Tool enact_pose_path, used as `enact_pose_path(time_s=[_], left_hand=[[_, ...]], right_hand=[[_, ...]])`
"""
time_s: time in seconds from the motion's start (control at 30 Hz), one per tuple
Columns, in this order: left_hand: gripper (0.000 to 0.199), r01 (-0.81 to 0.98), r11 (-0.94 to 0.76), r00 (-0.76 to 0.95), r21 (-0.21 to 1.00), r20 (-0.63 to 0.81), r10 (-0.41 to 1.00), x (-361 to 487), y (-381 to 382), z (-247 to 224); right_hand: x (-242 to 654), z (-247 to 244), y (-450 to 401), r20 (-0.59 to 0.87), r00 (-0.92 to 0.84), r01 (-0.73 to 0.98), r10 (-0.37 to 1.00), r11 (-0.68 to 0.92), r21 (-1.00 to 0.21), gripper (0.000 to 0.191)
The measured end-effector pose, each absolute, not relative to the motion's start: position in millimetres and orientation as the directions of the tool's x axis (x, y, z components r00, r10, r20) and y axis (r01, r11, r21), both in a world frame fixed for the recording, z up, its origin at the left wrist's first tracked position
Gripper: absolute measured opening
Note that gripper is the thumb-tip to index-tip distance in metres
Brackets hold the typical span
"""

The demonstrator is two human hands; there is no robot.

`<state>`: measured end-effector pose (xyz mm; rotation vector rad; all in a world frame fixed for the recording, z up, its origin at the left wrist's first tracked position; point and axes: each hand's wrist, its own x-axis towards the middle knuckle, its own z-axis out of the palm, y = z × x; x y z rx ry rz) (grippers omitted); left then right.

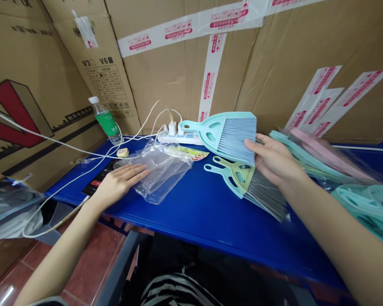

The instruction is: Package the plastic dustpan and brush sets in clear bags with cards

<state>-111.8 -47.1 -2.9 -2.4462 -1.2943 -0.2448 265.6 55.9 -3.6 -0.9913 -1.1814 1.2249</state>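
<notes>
My right hand [271, 159] grips a light-blue brush and dustpan set [231, 134] by its bristle end, thumb on top, and holds it above the table with its looped handle pointing left. Below it, a green brush handle [239, 172] and a blue one [228, 176] with grey bristles lie on the blue table [191, 216]. My left hand [123, 180] lies flat with fingers stretched out, its fingertips on the edge of a clear plastic bag [162, 174]. A yellow-green printed card [191, 152] lies at the bag's upper edge.
A phone [97, 180], a small yellowish block [123, 153] and a water bottle [106, 121] are at the left. White cables run to a power strip [181, 138]. Blue and pink wrapped sets [322, 155] and more blue ones [367, 208] are at the right. Cardboard [178, 80] stands behind.
</notes>
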Motion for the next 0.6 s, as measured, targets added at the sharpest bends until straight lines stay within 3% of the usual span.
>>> enact_pose_path(time_s=[0.1,0.3,0.43,0.6], left_hand=[[0.051,0.851,-0.458,0.52,-0.257,0.293,0.802,-98,-33,-3],[0.058,0.8,-0.534,0.561,-0.273,0.024,0.828,-68,-20,-6],[0.047,0.782,-0.491,0.536,-0.384,0.012,0.844,-50,-19,-13],[0.047,0.726,-0.488,0.525,-0.485,-0.067,0.848,-47,-20,-12]], right_hand=[[268,-7,60,0.145,-0.042,-0.149,0.989,0.137,-0.979,0.035],[270,-14,66,0.173,-0.048,-0.152,0.984,0.164,-0.975,0.038],[263,-12,61,0.153,-0.016,-0.142,0.988,0.149,-0.979,0.034],[256,-9,56,0.121,0.011,-0.135,0.993,0.121,-0.983,0.026]])
